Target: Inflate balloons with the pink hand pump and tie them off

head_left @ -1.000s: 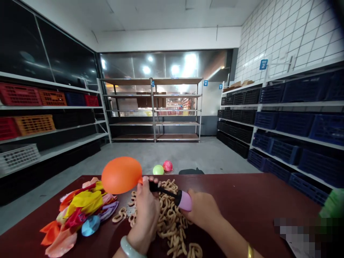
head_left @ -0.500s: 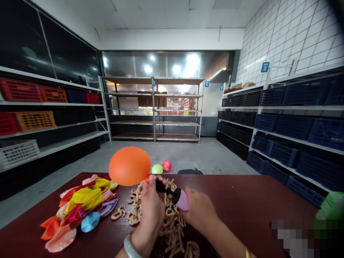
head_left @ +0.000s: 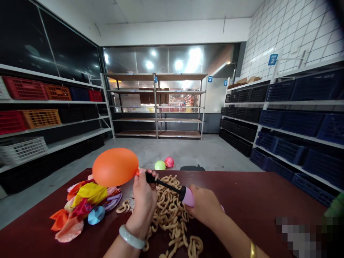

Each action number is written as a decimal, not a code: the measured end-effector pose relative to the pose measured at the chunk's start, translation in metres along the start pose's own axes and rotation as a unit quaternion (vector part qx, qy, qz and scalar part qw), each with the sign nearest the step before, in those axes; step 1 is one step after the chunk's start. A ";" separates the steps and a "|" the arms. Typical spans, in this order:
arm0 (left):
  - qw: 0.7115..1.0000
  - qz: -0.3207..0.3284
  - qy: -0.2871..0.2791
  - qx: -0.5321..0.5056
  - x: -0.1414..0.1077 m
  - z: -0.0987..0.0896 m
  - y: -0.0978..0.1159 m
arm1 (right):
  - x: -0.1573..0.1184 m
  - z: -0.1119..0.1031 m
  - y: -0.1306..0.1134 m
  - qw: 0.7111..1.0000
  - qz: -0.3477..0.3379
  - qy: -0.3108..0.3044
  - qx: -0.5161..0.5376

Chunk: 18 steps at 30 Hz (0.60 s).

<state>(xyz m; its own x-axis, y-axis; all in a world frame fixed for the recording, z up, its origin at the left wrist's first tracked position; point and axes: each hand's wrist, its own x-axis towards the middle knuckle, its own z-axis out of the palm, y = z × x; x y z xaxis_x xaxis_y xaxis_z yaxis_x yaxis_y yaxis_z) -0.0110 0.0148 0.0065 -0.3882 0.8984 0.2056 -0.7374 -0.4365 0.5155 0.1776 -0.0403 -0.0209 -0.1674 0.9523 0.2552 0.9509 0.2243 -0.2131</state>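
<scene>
A hand could pass across the dark-red tabletop right of the right hand, but the beige curled-strand heap obstructs the middle, and an oval orange balloon and limp multicoloured balloons crowd the left.

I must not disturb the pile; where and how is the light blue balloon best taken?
Probably pinch the light blue balloon at its near-right edge, from the right: table shows there, while other balloons lie behind and left.
</scene>
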 end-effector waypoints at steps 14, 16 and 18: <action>0.996 -0.084 -0.006 0.041 -0.057 0.021 -0.028 | -0.006 0.000 -0.014 0.999 0.009 0.034 0.021; 0.996 -0.075 -0.007 0.037 -0.047 0.018 -0.025 | -0.005 0.000 -0.013 0.999 0.008 0.031 0.020; 0.998 -0.059 -0.008 0.031 -0.033 0.013 -0.018 | -0.004 -0.002 -0.012 1.000 0.003 0.025 0.015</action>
<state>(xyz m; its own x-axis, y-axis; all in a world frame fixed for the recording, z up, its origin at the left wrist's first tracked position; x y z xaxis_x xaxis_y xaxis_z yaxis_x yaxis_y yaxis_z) 0.0221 -0.0066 0.0013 -0.2916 0.9441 0.1538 -0.7413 -0.3247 0.5874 0.1679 -0.0473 -0.0178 -0.1476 0.9424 0.3001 0.9437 0.2250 -0.2425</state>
